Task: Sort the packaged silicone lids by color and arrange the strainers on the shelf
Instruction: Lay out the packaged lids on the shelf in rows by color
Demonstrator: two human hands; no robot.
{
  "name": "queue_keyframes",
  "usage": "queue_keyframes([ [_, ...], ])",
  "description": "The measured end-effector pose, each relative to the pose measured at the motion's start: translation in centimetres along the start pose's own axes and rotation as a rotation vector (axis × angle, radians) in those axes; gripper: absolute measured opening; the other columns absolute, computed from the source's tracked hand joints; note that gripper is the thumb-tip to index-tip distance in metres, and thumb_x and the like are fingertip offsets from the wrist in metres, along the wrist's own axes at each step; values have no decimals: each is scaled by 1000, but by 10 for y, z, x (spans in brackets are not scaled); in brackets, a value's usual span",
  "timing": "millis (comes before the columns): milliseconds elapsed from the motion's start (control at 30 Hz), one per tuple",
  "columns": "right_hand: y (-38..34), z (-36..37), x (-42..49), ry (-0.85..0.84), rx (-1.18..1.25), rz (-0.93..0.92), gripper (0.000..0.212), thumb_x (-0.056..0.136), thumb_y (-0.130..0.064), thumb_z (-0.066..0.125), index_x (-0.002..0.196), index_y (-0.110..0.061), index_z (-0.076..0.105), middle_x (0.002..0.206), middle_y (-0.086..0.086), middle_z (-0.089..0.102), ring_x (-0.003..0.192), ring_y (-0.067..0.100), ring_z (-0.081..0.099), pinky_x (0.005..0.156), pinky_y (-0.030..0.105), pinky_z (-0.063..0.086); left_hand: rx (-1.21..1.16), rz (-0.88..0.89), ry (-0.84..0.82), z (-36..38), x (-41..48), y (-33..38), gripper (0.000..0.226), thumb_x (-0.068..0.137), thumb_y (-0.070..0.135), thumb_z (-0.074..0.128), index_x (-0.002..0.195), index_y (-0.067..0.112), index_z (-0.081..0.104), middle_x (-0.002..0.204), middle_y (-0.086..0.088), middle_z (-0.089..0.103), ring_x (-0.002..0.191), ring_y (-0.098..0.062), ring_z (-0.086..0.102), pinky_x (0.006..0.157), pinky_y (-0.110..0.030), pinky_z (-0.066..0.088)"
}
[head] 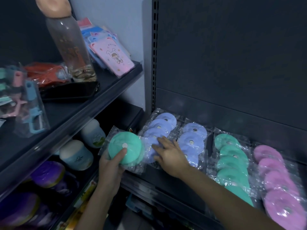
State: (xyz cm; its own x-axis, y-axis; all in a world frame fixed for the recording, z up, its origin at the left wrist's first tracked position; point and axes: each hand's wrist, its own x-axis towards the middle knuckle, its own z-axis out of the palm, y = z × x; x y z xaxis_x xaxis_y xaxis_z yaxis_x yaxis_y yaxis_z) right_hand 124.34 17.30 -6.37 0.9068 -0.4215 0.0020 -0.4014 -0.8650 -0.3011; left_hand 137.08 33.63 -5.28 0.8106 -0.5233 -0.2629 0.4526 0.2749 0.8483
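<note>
Gripping a green lid pack (125, 149) by its lower edge, the left hand (111, 170) held it left of the shelf (169, 175), while the right hand (171, 154) lay spread on the blue packs (155, 131), which looked light, floppy and slippery.

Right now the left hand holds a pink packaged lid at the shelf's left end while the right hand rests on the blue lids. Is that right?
Not quite: the packaged lid in the left hand is green, not pink, as the head view shows. The rest holds: it is at the shelf's left end, and the right hand rests on the blue lids. The pink lids lie at the far right.
</note>
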Motion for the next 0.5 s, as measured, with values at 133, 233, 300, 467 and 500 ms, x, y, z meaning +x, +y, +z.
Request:
queue_keyframes([
  [133, -9, -26, -13, 260, 613, 176, 30, 100, -29, 43, 113, -11, 63, 124, 12, 60, 120, 21, 50, 93, 11, 32, -72, -68, -133, 14, -5, -2, 35, 78, 15, 69, 112, 8, 65, 112, -18, 68, 98, -32, 67, 72, -45, 56],
  [233, -10, -43, -33, 199, 1096, 401, 23, 95, -41, 49, 95, -26, 66, 96, -6, 69, 92, 11, 62, 83, 16, 46, -116, -118, -242, 34, -11, -9, 34, 84, 17, 66, 117, 8, 64, 118, -19, 65, 106, -35, 64, 77, -50, 55],
  [300, -5, -48, -46, 181, 1345, 516, 30, 91, -46, 53, 98, -19, 65, 90, -5, 68, 82, 13, 63, 78, 29, 51, -124, -126, -330, 50, -16, -15, 34, 88, 16, 62, 121, 10, 61, 122, -18, 63, 111, -35, 62, 80, -48, 54],
  [467, 4, -61, -81, 380, 1434, 583, 29, 81, -30, 72, 104, -14, 62, 92, 5, 69, 77, 19, 67, 66, 27, 55, -46, -181, -379, 94, -30, -36, 37, 84, 15, 64, 120, 5, 60, 117, -22, 64, 105, -34, 64, 77, -44, 57],
  [500, 6, -63, -88, 420, 1410, 610, 35, 79, -25, 75, 108, -14, 61, 97, 10, 69, 84, 25, 69, 71, 33, 55, -22, -191, -388, 103, -34, -40, 39, 83, 16, 65, 120, 4, 60, 117, -21, 65, 105, -34, 64, 77, -42, 58],
])
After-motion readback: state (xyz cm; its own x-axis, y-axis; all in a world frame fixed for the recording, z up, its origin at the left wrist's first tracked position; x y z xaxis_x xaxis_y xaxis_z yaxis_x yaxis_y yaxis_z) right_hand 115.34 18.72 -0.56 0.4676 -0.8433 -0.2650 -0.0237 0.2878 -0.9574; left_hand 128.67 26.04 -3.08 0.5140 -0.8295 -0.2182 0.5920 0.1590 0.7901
